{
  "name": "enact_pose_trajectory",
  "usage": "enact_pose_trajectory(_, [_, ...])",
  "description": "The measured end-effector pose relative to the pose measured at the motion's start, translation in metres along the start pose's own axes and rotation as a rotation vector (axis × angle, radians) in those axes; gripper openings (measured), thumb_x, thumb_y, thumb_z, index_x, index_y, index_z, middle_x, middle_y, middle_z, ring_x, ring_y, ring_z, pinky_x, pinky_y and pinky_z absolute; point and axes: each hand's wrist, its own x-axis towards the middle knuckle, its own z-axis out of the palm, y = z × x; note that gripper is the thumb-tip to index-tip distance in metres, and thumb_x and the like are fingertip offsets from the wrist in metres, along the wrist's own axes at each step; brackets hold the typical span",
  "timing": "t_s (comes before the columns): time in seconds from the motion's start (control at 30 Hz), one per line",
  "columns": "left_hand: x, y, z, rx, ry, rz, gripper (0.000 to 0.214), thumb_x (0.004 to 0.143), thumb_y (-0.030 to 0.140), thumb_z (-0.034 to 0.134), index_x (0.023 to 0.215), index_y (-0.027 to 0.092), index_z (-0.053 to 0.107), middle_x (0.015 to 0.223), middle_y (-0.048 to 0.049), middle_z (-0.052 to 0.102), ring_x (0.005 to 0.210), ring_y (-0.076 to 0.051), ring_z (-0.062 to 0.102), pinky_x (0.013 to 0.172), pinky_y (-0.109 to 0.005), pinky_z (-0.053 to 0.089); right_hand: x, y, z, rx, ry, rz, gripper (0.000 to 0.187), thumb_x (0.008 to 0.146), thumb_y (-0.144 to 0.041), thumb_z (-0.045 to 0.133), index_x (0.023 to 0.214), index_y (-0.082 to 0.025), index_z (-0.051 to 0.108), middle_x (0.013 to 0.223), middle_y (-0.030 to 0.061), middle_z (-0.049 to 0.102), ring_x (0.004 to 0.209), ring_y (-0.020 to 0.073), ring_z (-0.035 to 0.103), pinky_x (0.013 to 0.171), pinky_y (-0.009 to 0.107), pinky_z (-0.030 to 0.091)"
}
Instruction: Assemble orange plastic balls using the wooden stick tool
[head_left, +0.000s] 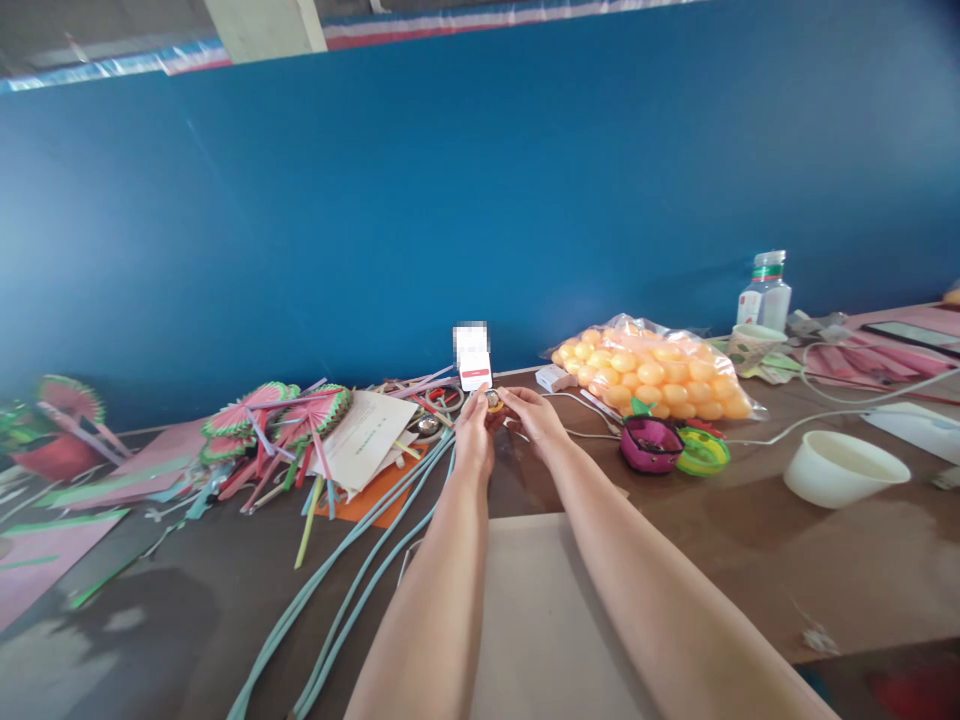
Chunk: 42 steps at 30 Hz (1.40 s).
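Note:
My left hand (475, 432) and my right hand (534, 418) meet over the far part of the table. Between their fingertips they grip a small round yellow piece with a shiny silver middle (493, 400); its exact kind is too small to make out. Just behind the fingers a lit phone screen (473, 360) stands upright, partly blurred out. Left of my left hand lies a tangle of small parts with a silver dome-shaped piece (428, 426). Light blue cords (358, 530) run from there toward me. Under my forearms is a beige board (551, 620).
On the right are a bag of orange balls (660, 370), a purple pouch (649, 446), a green dish (703, 452), a white bowl (844, 472) and a bottle (765, 290). Watermelon-patterned paper fans (247, 415) and papers (365, 437) lie left. A blue partition (480, 180) closes the back.

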Motion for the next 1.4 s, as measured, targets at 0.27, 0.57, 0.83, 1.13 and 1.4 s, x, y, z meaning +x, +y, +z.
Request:
enact_pose_trajectory(0.27, [-0.001,0.001,-0.001,0.028,-0.045,0.016,0.042,0.079,0.026,0.069,0.120,0.019,0.067,0.095,-0.0064,0.070,0.077,-0.014,0.064,0.075,-0.028,0.048,0.001,0.000,-0.001,0.032,-0.024,-0.009,0.039,0.058,-0.045,0.081,0.086,-0.020,0.068,0.081,0.0004,0.071,0.077,0.0144,0.064,0.061,0.022,0.043])
enact_pose_trajectory(0.57, [0.000,0.000,-0.002,0.048,-0.053,0.024,0.040,0.080,0.025,0.068,0.119,0.021,0.068,0.097,-0.0057,0.070,0.076,-0.014,0.063,0.071,-0.026,0.047,-0.003,-0.004,0.000,0.077,-0.043,0.038,0.038,0.062,-0.049,0.079,0.084,-0.021,0.066,0.078,-0.0009,0.069,0.076,0.0129,0.062,0.061,0.021,0.042])
enact_pose_trajectory(0.83, [-0.001,0.000,0.000,0.065,-0.029,0.020,0.040,0.077,0.026,0.071,0.116,0.020,0.069,0.100,-0.0067,0.070,0.080,-0.015,0.064,0.073,-0.026,0.048,-0.004,-0.003,0.000,0.047,-0.026,0.013,0.037,0.059,-0.045,0.081,0.084,-0.021,0.067,0.079,-0.0008,0.069,0.077,0.0132,0.063,0.060,0.021,0.042])
enact_pose_trajectory(1.13, [0.005,-0.003,0.000,0.087,0.056,-0.038,0.027,0.080,0.022,0.067,0.107,0.016,0.069,0.089,-0.0057,0.069,0.069,-0.013,0.064,0.067,-0.025,0.049,-0.001,0.004,-0.001,-0.099,0.077,-0.076,0.035,0.068,-0.052,0.071,0.083,-0.020,0.067,0.079,0.0016,0.068,0.076,0.0155,0.063,0.059,0.023,0.046])
enact_pose_trajectory(1.4, [0.006,-0.002,-0.001,0.135,0.171,-0.156,0.014,0.085,0.021,0.062,0.097,0.015,0.065,0.078,-0.0038,0.065,0.059,-0.010,0.060,0.059,-0.021,0.047,0.011,0.004,-0.014,-0.462,0.302,-0.334,0.023,0.078,-0.038,0.058,0.087,-0.020,0.069,0.083,0.0028,0.070,0.079,0.0179,0.063,0.075,0.029,0.049])
